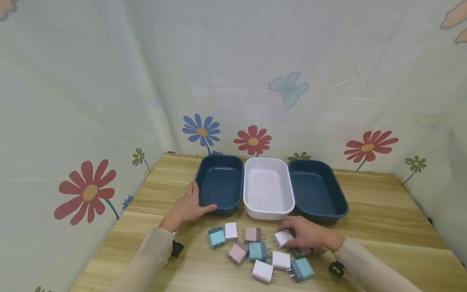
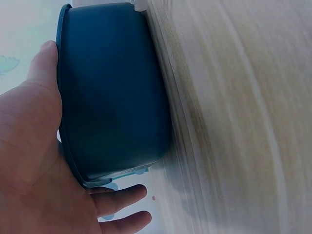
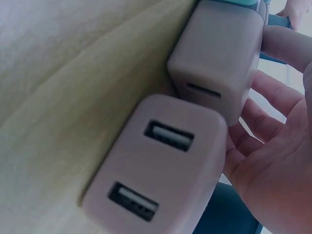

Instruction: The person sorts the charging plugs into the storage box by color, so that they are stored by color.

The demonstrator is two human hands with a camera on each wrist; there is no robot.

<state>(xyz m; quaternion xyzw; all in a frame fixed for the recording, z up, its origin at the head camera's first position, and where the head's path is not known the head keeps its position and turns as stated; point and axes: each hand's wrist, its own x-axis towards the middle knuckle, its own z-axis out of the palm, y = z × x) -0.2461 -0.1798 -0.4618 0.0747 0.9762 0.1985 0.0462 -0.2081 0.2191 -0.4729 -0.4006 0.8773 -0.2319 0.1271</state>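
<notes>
In the head view, my left hand rests at the near left corner of the left dark blue bin. Its thumb lies along the near rim, and its fingers reach along the left side, as the left wrist view also shows with the hand against the bin wall. My right hand pinches a white plug-in charger between thumb and fingers, low over the table. Under that hand sits a pink-brown charger, partly hidden. Close in the right wrist view is a pink charger with two USB ports.
A white bin stands between the left bin and another dark blue bin. Several white, pink and teal chargers lie before them, among them a teal one and a white one. A floral cloth hangs behind the wooden table.
</notes>
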